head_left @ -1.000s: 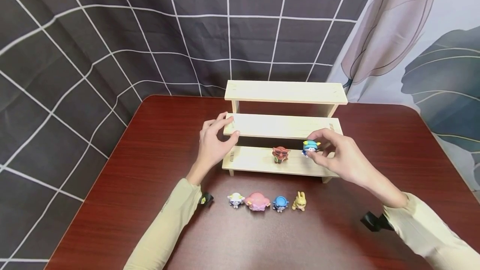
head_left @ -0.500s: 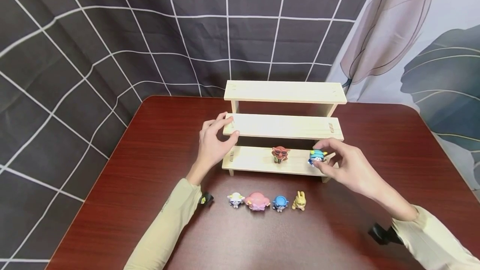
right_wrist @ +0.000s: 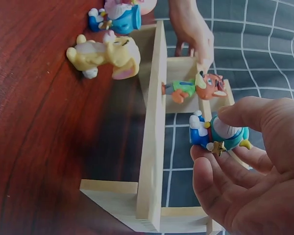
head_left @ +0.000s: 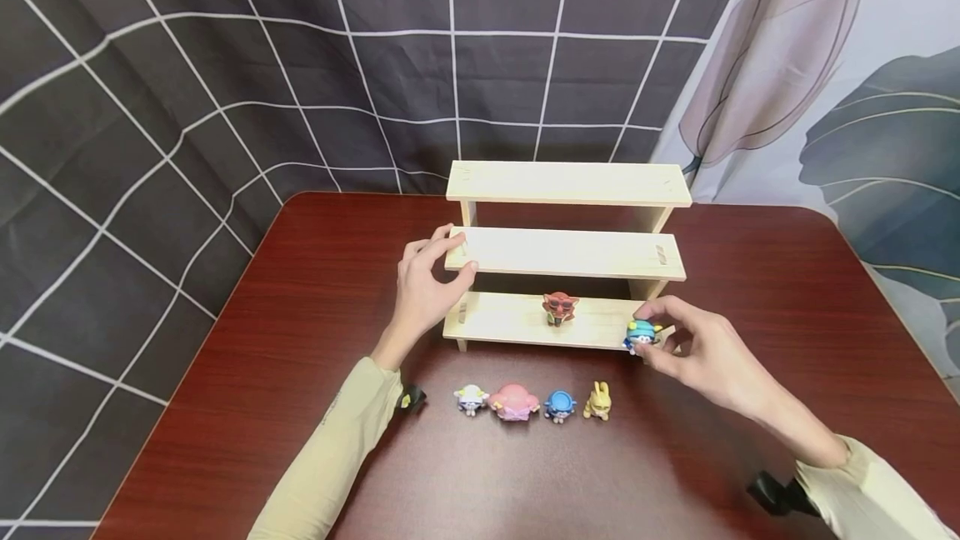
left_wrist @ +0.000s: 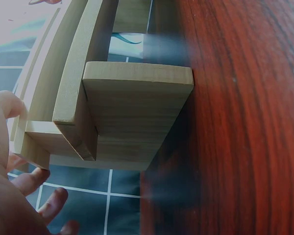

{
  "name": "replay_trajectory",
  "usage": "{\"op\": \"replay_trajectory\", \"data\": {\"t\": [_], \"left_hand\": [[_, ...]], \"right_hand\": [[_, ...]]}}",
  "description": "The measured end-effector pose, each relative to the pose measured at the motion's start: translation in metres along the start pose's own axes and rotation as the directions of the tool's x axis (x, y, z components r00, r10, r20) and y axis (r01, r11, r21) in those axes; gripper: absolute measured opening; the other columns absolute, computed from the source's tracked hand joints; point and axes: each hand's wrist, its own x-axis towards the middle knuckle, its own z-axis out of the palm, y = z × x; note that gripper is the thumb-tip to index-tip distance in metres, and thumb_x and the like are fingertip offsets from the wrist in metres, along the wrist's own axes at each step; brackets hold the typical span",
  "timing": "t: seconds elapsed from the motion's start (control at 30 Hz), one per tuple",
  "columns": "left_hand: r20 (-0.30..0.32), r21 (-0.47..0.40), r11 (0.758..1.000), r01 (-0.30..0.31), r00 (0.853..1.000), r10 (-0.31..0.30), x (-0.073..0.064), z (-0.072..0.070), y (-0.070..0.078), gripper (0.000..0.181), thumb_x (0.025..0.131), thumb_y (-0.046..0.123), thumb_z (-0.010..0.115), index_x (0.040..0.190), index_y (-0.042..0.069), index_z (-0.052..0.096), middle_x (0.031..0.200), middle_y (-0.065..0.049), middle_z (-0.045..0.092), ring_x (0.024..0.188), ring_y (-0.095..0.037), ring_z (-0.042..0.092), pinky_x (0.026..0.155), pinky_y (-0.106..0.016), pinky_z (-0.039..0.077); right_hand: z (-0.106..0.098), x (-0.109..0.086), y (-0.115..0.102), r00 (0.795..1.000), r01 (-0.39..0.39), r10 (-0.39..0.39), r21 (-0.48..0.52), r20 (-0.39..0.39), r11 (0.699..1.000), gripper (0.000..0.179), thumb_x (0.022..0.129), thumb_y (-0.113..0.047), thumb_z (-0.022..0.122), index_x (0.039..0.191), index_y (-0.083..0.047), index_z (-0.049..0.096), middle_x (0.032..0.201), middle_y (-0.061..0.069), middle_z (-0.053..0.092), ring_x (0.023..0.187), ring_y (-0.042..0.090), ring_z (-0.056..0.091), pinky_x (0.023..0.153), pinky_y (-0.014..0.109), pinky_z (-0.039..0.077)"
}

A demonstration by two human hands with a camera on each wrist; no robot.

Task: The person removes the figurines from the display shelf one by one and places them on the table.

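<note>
My left hand (head_left: 426,288) grips the left end of the middle board of a three-tier wooden display shelf (head_left: 562,252). In the left wrist view the thumb and fingertips sit around that board's end. Between thumb and fingers, my right hand (head_left: 716,361) pinches a small blue-and-white figurine (head_left: 641,335) with a teal cap and yellow tips. It overlaps the right end of the lowest board in the head view; the right wrist view shows a gap between its feet and that board. A reddish-brown fox figurine (right_wrist: 186,90) with sunglasses stands mid-board.
On the dark red wooden table (head_left: 300,257), before the shelf, several figurines stand in a row: white (head_left: 471,400), pink (head_left: 514,402), blue (head_left: 559,407) and a yellow rabbit (head_left: 598,402). Dark grid-patterned cloth (head_left: 405,65) hangs behind; a pale patterned curtain (head_left: 772,65) hangs at right.
My right hand has moved rightward and nearer to me with the blue figurine, from beside the fox figurine to the lowest board's right end. The left hand stays on the shelf.
</note>
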Motion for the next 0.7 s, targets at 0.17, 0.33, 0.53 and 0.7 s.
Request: {"op": "replay_trajectory", "data": {"t": [0.17, 0.33, 0.53, 0.7], "left_hand": [[-0.010, -0.005, 1.000, -0.010, 1.000, 0.009, 0.000, 0.001, -0.001, 0.042, 0.081, 0.023, 0.078, 0.122, 0.012, 0.074, 0.136, -0.004, 0.062, 0.107, -0.031, 0.052, 0.091, -0.052, 0.036], [-0.012, -0.005, 1.000, -0.013, 1.000, 0.013, 0.000, 0.001, -0.001, 0.042, 0.081, 0.023, 0.078, 0.122, 0.012, 0.074, 0.136, -0.003, 0.062, 0.107, -0.031, 0.053, 0.090, -0.051, 0.036], [-0.006, -0.009, 1.000, -0.004, 1.000, 0.004, 0.000, 0.001, 0.000, 0.042, 0.082, 0.024, 0.077, 0.122, 0.012, 0.074, 0.136, -0.002, 0.062, 0.107, -0.030, 0.052, 0.091, -0.051, 0.036], [-0.005, -0.008, 1.000, 0.001, 1.000, -0.001, 0.000, 0.001, -0.001, 0.042, 0.082, 0.024, 0.077, 0.122, 0.012, 0.074, 0.136, -0.003, 0.062, 0.107, -0.029, 0.051, 0.091, -0.051, 0.035]], "right_hand": [[0.002, -0.005, 0.002, 1.000, 0.016, -0.016, 0.009, 0.004, 1.000, 0.044, 0.068, 0.011, 0.082, 0.104, -0.009, 0.065, 0.087, -0.008, 0.065, 0.065, 0.006, 0.060, 0.059, 0.019, 0.050], [0.005, -0.011, 0.004, 1.000, 0.025, -0.025, 0.022, 0.012, 0.999, 0.045, 0.067, 0.011, 0.083, 0.103, -0.008, 0.065, 0.088, -0.008, 0.065, 0.066, 0.005, 0.061, 0.061, 0.018, 0.050], [0.008, -0.018, 0.006, 1.000, 0.011, -0.012, 0.038, 0.023, 0.999, 0.044, 0.067, 0.012, 0.083, 0.102, -0.008, 0.065, 0.086, -0.008, 0.064, 0.066, 0.005, 0.060, 0.060, 0.017, 0.050], [0.010, -0.024, 0.008, 0.999, 0.001, -0.004, 0.058, 0.047, 0.998, 0.045, 0.067, 0.011, 0.084, 0.102, -0.009, 0.064, 0.085, -0.009, 0.064, 0.066, 0.005, 0.059, 0.059, 0.019, 0.050]]}}
